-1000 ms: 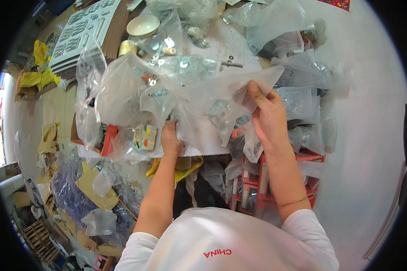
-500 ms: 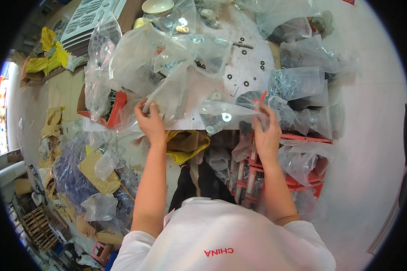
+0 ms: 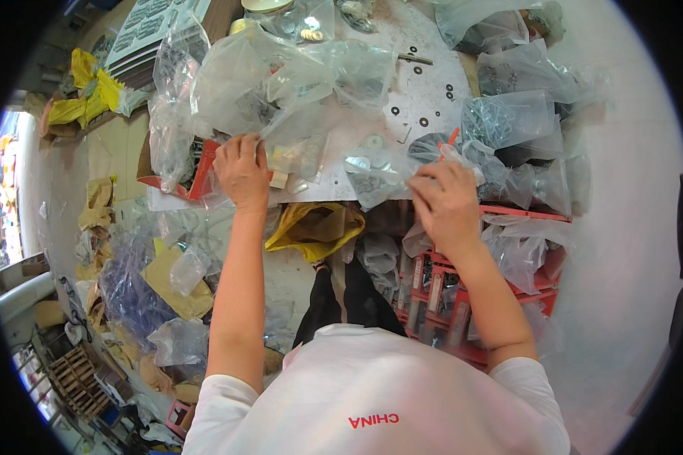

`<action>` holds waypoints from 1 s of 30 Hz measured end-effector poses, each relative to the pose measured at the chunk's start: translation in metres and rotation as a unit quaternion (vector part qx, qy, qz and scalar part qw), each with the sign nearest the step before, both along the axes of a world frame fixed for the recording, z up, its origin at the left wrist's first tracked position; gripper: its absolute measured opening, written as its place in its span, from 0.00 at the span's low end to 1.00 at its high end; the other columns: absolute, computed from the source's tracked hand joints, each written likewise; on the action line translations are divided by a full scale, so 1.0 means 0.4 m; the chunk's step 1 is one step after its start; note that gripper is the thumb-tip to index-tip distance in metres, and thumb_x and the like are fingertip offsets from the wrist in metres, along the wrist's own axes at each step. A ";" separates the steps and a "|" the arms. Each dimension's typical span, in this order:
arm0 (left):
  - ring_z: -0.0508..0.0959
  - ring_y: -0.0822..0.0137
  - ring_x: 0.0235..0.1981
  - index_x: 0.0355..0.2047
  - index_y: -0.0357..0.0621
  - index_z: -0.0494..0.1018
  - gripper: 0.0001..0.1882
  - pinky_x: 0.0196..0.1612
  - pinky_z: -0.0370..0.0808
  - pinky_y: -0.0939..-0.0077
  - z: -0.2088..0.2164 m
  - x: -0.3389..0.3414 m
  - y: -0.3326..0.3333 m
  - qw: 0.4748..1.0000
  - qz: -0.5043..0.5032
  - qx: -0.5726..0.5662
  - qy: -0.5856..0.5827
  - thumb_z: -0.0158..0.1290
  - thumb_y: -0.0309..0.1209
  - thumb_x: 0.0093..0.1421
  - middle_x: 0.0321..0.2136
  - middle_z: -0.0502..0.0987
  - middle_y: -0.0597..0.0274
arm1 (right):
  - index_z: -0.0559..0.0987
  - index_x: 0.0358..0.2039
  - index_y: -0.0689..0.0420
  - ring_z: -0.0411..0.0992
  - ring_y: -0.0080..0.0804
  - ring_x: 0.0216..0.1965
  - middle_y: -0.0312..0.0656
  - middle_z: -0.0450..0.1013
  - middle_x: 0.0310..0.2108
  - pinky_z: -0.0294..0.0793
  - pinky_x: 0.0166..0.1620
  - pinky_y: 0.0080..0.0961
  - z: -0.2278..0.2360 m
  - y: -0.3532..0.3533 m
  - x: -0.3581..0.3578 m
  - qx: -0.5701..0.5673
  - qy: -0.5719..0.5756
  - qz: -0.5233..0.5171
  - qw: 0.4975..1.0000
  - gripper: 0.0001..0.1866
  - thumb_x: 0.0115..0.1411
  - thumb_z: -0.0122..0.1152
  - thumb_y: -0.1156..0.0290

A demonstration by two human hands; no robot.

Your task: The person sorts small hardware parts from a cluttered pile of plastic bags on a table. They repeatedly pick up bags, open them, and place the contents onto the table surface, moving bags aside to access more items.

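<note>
Your left hand (image 3: 242, 171) is clenched on the near edge of a clear plastic bag (image 3: 296, 148) lying at the left-centre of the bench (image 3: 372, 98), fingers curled over its rim. Your right hand (image 3: 448, 203) pinches the top of a second clear bag of washers (image 3: 376, 173), just right of centre at the bench's near edge; thumb and fingers are closed on the plastic. The two bags lie near each other but apart.

Loose black washers (image 3: 425, 121) sit on the bare white top just beyond both hands. More clear bags of metal hardware (image 3: 505, 117) are piled to the right, touching one another. A big crumpled clear bag (image 3: 228, 83) sits far-left of your left hand. A yellow-brown bag (image 3: 311, 227) hangs below the bench's near edge, between your forearms. Red bins (image 3: 440, 292) stand near-right, under your right forearm. Crumpled bags and brown paper (image 3: 171, 277) litter the floor at left.
</note>
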State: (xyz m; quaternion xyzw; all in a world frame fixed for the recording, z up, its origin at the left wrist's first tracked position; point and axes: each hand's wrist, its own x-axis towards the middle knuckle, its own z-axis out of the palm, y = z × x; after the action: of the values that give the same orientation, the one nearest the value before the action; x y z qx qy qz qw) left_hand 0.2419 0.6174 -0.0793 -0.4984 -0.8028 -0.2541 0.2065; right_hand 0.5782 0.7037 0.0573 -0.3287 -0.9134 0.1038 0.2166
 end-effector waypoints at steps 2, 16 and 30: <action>0.78 0.54 0.44 0.40 0.51 0.80 0.08 0.47 0.74 0.60 0.019 0.001 0.007 0.998 -0.048 -0.007 -0.033 0.63 0.32 0.60 0.39 0.78 0.64 | 0.82 0.37 0.56 0.74 0.45 0.46 0.38 0.78 0.43 0.71 0.51 0.40 0.018 -0.028 0.000 -0.054 -0.026 0.036 0.998 0.10 0.52 0.70 0.78; 0.78 0.49 0.44 0.37 0.41 0.75 0.07 0.45 0.75 0.57 0.189 0.101 -0.025 0.968 -0.171 -0.061 -0.172 0.60 0.22 0.59 0.40 0.80 0.54 | 0.77 0.40 0.59 0.75 0.54 0.55 0.50 0.77 0.55 0.73 0.58 0.43 0.038 -0.111 -0.031 -0.246 -0.068 0.039 0.966 0.09 0.59 0.62 0.78; 0.79 0.49 0.53 0.55 0.50 0.79 0.20 0.51 0.79 0.56 0.130 0.170 -0.048 0.940 -0.108 -0.229 -0.230 0.61 0.29 0.62 0.56 0.78 0.55 | 0.78 0.43 0.66 0.79 0.62 0.40 0.57 0.80 0.40 0.79 0.47 0.45 -0.080 -0.058 -0.360 -0.290 -0.033 -0.106 0.951 0.17 0.68 0.56 0.62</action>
State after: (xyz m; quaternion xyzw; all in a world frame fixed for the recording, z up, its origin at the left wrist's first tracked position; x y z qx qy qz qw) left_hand 0.3100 0.5980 -0.0275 -0.5440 -0.8062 -0.1918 -0.1317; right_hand 0.4342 0.6805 0.0255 -0.4754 -0.8106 0.3297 0.0909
